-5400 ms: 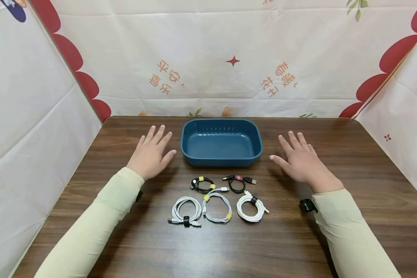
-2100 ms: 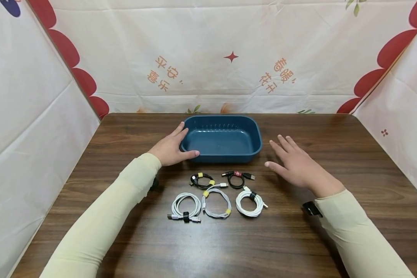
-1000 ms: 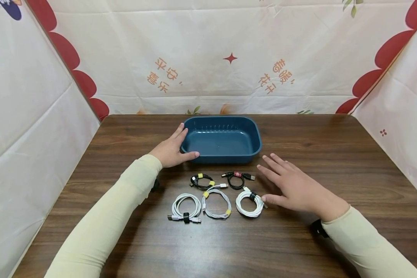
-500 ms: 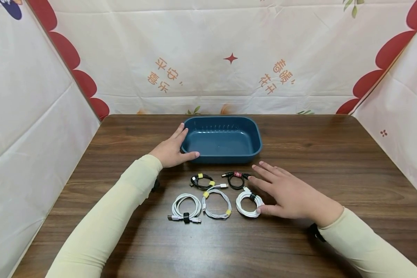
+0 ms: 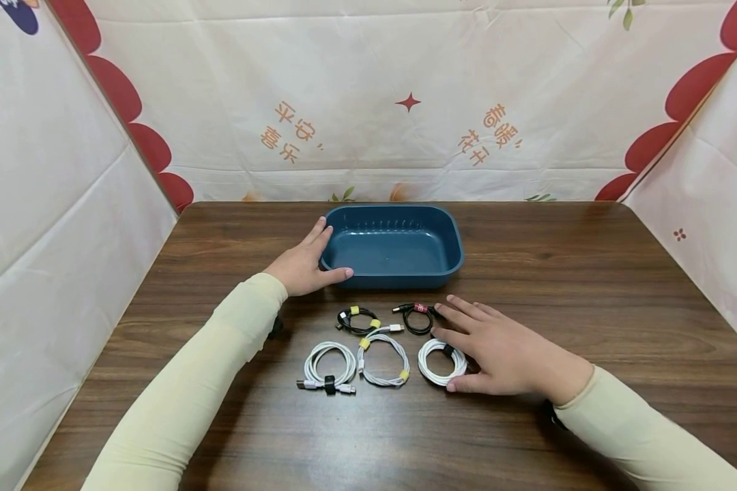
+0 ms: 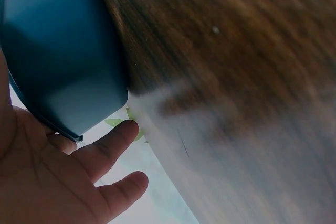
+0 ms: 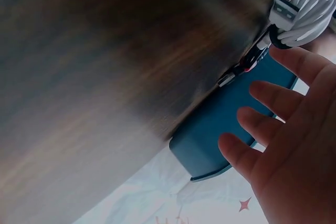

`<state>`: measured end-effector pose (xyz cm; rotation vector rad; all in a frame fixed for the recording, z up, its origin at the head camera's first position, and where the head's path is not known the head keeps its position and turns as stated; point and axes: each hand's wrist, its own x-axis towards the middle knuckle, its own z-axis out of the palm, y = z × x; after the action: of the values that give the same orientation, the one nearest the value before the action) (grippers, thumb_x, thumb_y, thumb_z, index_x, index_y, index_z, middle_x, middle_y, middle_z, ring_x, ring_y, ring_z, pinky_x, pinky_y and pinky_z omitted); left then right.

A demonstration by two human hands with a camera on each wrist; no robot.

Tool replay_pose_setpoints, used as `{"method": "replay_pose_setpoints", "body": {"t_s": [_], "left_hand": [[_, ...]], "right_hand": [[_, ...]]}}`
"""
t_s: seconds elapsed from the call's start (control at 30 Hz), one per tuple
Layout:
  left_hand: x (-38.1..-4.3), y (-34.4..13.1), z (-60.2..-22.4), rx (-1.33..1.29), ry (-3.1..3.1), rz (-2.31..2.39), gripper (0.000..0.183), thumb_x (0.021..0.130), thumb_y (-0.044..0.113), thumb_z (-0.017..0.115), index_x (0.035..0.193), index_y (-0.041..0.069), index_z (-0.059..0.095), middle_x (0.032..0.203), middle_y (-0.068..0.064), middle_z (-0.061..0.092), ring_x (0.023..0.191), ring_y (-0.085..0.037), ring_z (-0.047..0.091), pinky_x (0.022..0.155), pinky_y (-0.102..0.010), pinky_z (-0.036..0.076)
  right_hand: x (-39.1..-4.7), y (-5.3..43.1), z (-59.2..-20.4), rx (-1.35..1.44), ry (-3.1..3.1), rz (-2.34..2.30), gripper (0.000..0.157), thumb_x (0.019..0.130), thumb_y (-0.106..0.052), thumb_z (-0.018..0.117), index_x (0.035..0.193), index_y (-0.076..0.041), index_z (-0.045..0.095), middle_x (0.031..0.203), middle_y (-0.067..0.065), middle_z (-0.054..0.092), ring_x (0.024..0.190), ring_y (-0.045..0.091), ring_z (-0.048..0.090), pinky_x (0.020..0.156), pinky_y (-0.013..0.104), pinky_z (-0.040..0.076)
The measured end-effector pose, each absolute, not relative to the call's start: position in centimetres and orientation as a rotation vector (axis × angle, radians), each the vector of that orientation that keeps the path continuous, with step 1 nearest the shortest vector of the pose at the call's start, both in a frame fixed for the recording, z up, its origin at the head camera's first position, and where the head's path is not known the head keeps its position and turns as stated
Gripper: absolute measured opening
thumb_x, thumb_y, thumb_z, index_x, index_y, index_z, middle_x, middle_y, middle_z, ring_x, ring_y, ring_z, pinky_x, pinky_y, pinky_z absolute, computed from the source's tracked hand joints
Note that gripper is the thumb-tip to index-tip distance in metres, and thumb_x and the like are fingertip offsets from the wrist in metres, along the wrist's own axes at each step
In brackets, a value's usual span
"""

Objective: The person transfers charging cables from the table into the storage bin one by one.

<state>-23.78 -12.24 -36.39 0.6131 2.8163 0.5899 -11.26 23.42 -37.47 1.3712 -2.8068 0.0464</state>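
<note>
In the head view, my left hand point(image 5: 303, 266) rests at the left end of a blue plastic bin point(image 5: 393, 280), fingers fairly straight and spread at its rim. The left wrist view shows two of these fingers extending past the bin point(image 6: 79, 77). My right hand point(image 5: 503, 348) reaches over the right side of a white coiled cable point(image 5: 426, 368) with a black tie, thumb at its near edge. Its fingers are spread and partly hide a small black cable point(image 5: 417, 329) with a red tie. In the right wrist view, the white cable point(image 7: 310, 19) lies beyond the index fingertip.
Left of these lie a black cable point(image 5: 359, 332) with yellow ties, a pale coiled cable point(image 5: 381, 382) with yellow ties, and a white cable point(image 5: 350, 361) with a black tie. They lie on a brown wooden table point(image 5: 368, 443); a printed cloth point(image 5: 356, 68) hangs behind.
My left hand moved right to the bin's left end, then stayed. My right hand came toward me and leftward, from beside the bin to over the white cable. The cables have barely shifted.
</note>
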Motion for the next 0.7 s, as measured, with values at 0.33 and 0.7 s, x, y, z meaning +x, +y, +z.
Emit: {"method": "replay_pose_setpoints", "body": {"t_s": [0.33,0.7], "left_hand": [[-23.62,-12.20,-36.23,0.604,2.810,0.591,0.103,0.089,0.071,0.054,0.161,0.010,0.010,0.166,-0.002,-0.008,0.146,-0.030,0.028,0.113,-0.047,0.032],[-23.65,-12.13,-36.17,0.602,2.807,0.589,0.104,0.089,0.071,0.054,0.161,0.010,0.009,0.166,-0.002,-0.009,0.146,-0.031,0.027,0.113,-0.048,0.031]], "right_hand": [[-11.16,22.99,-37.30,1.375,-2.899,0.026,0.085,0.085,-0.074,0.057,0.141,-0.010,0.057,0.154,0.019,0.037,0.146,0.040,0.024,0.110,0.058,0.029],[-11.22,22.91,-37.48,1.375,-2.910,0.008,0.087,0.085,-0.073,0.058,0.144,-0.009,0.054,0.154,0.020,0.037,0.145,0.040,0.025,0.109,0.058,0.031]]}}
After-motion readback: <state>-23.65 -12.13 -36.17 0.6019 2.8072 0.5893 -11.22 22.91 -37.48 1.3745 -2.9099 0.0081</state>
